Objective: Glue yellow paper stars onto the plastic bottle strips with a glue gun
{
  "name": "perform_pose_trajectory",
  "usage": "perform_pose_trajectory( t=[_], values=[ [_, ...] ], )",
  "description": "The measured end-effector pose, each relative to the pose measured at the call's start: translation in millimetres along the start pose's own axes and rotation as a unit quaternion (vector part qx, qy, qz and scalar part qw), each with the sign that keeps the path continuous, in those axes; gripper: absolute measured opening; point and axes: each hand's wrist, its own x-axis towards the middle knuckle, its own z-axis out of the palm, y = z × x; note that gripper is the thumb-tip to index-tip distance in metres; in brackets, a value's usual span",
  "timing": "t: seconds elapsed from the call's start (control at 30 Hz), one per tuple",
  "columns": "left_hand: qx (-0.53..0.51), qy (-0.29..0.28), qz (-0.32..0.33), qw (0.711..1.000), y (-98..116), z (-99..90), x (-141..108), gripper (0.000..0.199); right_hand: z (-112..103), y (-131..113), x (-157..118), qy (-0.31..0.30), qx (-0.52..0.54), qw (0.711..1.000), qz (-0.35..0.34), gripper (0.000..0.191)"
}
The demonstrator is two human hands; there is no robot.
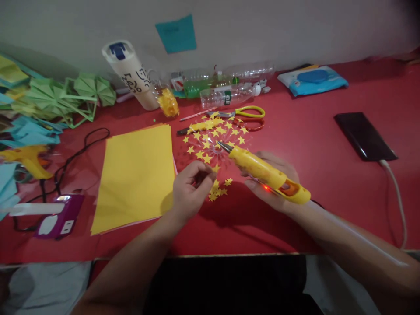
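My right hand point(278, 175) is wrapped round a yellow hot glue gun point(259, 167) with a small red light, its metal nozzle pointing up and left. The nozzle tip is over a clear plastic piece point(218, 151) with thin strips spreading outward and many yellow paper stars point(206, 158) around it. Left of the gun, my left hand point(193, 188) is closed, with thumb and fingertips pinching a yellow paper star point(215, 169). Beneath those fingertips lies a small pile of loose stars point(219, 191) on the red table point(249, 236).
Yellow paper sheets point(134, 175) lie to the left, near a purple power socket point(59, 218) and another yellow glue gun point(28, 157). Scissors point(251, 112), a cutter point(183, 131), plastic bottles point(229, 94) and a tumbler point(131, 74) are behind. A phone point(364, 135) charges at right.
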Motion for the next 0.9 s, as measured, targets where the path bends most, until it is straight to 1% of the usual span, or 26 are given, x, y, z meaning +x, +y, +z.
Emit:
perform_pose_trajectory(
  t=[0.1, 0.2, 0.33, 0.53, 0.67, 0.83, 0.9],
  values=[
    [0.037, 0.043, 0.047, 0.997, 1.2, -7.6, 3.7, 0.009, 1.3, -0.6, 0.5, -0.014, -0.009, 1.000, -0.010, 0.015],
    [0.052, 0.063, 0.064, 0.995, 1.5, -10.3, 7.0, 0.010, 5.4, -1.4, 0.8, -0.032, 0.008, 0.999, -0.021, 0.023],
    [0.046, 0.063, 0.056, 0.995, 1.7, -9.3, 8.1, 0.010, 7.9, -3.0, 2.0, -0.048, 0.033, 0.998, -0.015, 0.030],
    [0.032, 0.061, 0.026, 0.997, 4.4, -8.5, 6.7, 0.010, 7.9, -3.8, 1.6, -0.071, 0.033, 0.997, -0.002, 0.032],
    [0.024, 0.061, 0.022, 0.998, 5.6, -8.7, 6.2, 0.010, 7.9, -4.1, 1.9, -0.082, 0.031, 0.996, 0.016, 0.035],
    [0.024, 0.064, 0.026, 0.997, 5.2, -8.9, 6.7, 0.010, 7.8, -4.0, 2.0, -0.073, 0.012, 0.997, -0.015, 0.034],
    [0.024, 0.064, 0.025, 0.997, 5.2, -8.7, 7.0, 0.010, 8.2, -2.6, 0.9, -0.076, 0.005, 0.997, -0.013, 0.034]
  ],
)
